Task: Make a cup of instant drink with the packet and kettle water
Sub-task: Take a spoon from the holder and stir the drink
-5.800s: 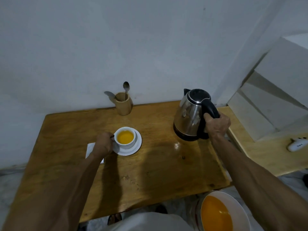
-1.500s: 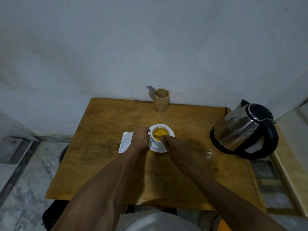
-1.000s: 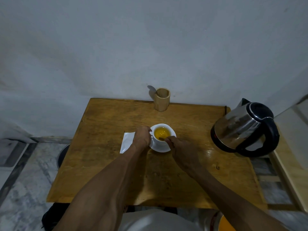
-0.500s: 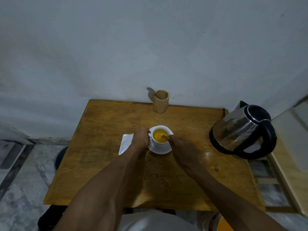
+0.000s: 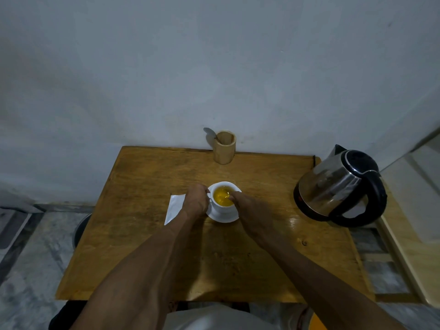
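Note:
A white cup (image 5: 223,207) full of yellow-orange drink stands on a white saucer (image 5: 222,217) in the middle of the wooden table (image 5: 147,229). My left hand (image 5: 195,201) is closed on the cup's left side at its handle. My right hand (image 5: 252,210) is at the cup's right rim, fingers pinched on a spoon (image 5: 229,193) whose end dips into the drink. A white packet (image 5: 173,208) lies flat to the left, partly under my left wrist. The steel kettle (image 5: 338,186) with black handle and lid stands at the table's right edge.
A bamboo holder (image 5: 224,147) stands at the table's back edge against the white wall. A lighter wooden surface (image 5: 402,246) adjoins on the right. An orange-filled bowl (image 5: 316,323) shows at the bottom edge. Tiled floor (image 5: 28,258) lies to the left.
Seconds ago my right hand was on the kettle handle and a spoon stood in the holder. Now it holds the spoon in the cup, shifting slightly around the drink; left hand stays.

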